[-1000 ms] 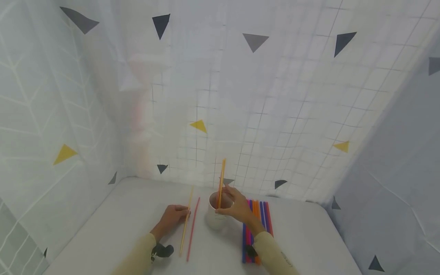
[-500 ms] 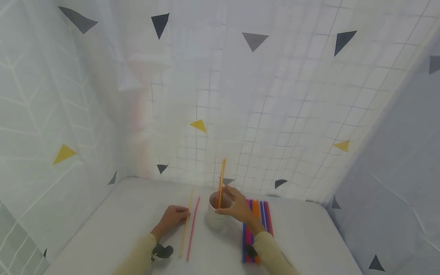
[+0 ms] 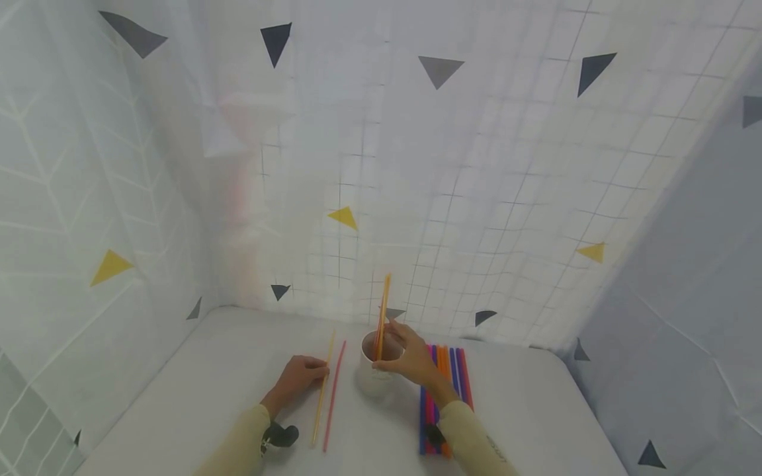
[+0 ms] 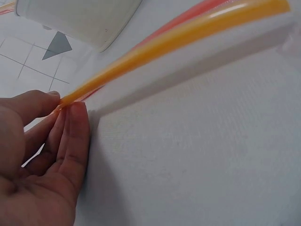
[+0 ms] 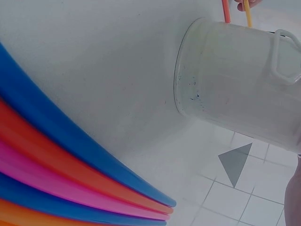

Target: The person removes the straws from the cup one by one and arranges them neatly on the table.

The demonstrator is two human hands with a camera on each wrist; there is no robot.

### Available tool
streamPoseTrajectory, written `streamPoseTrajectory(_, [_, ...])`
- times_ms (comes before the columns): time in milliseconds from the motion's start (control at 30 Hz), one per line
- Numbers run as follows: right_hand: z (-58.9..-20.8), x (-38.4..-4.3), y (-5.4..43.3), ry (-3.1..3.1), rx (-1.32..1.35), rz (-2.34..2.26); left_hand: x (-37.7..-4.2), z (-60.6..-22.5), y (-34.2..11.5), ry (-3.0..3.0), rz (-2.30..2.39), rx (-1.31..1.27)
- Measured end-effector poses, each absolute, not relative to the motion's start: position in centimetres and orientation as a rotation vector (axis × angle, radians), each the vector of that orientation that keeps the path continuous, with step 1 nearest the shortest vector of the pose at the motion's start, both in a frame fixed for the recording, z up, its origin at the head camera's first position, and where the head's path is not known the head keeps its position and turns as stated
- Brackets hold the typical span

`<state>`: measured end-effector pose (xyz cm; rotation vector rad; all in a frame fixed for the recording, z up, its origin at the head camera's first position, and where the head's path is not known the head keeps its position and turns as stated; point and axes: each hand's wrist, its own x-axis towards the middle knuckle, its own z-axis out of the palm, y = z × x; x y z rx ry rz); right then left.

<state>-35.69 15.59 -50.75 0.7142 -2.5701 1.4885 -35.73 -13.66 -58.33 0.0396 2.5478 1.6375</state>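
Note:
My left hand pinches a yellow straw between thumb and fingertips, just above the white table. Right beside that straw lies a pink-red straw. A white mug stands upright in the middle, and its handle shows in the right wrist view. At the mug's mouth, my right hand holds a few orange-yellow and reddish straws between thumb and fingers. Their lower ends are inside the mug, hidden from view. Only a sliver of the right hand appears in the right wrist view.
Several blue, pink, orange and red straws lie side by side right of the mug, partly under the right forearm. The white table is enclosed by hanging white sheets with a grid and triangle print.
The yellow straw in my left hand has shifted slightly, its far end coming a little nearer to me. The right hand and its straws have stayed in place.

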Motion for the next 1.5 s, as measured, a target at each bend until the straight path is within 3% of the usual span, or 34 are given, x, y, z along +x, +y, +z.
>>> streamPoseTrajectory(1500, [-50.81,-35.67,15.61,-2.574,0.713,1.462,-35.82,-58.07,-14.18,2.595,1.611,0.062])
